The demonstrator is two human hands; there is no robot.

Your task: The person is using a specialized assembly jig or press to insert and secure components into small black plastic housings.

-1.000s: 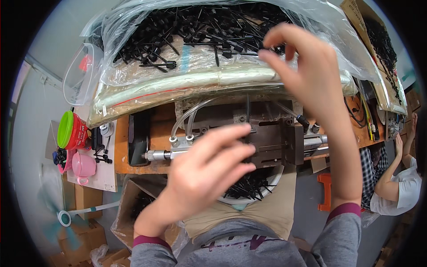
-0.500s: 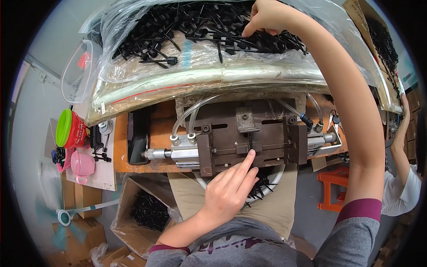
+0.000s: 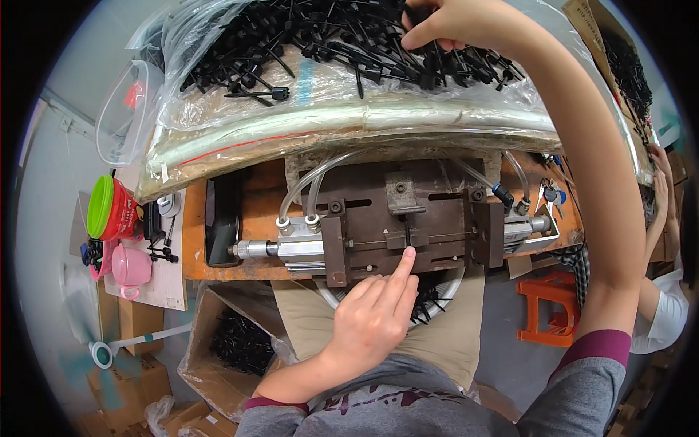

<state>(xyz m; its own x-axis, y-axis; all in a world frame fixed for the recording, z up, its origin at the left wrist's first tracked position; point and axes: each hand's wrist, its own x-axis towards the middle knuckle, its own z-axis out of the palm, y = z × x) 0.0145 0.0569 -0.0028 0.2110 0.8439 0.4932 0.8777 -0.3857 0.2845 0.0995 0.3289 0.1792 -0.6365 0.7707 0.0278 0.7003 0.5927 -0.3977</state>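
Note:
My left hand (image 3: 373, 313) is over the front of a dark metal fixture (image 3: 368, 207). Its index finger stretches forward, the tip at the near end of a thin black stem (image 3: 408, 231) standing in the fixture's middle slot; the other fingers bend loosely. Over a plastic-lined tray (image 3: 349, 116) beyond the fixture, my right hand (image 3: 455, 22) is among a heap of black plastic parts with thin stems and ribbed heads (image 3: 349, 44). Thumb and fingers pinch a black part there, partly cut off by the upper edge.
Air cylinders (image 3: 302, 251) with clear hoses flank the fixture. A ring-rimmed container of black parts (image 3: 429, 302) rests on my lap. Left are a pink cup (image 3: 132, 266), a red tub (image 3: 124, 215) and a lined carton (image 3: 218, 379). Right are keys (image 3: 553, 195), an orange stool (image 3: 547, 309) and another person's arm (image 3: 659, 211).
My right hand has shifted slightly up and right in the heap, and black parts there have moved. My left index finger stays at the stem, its other fingers drawn a little closer together.

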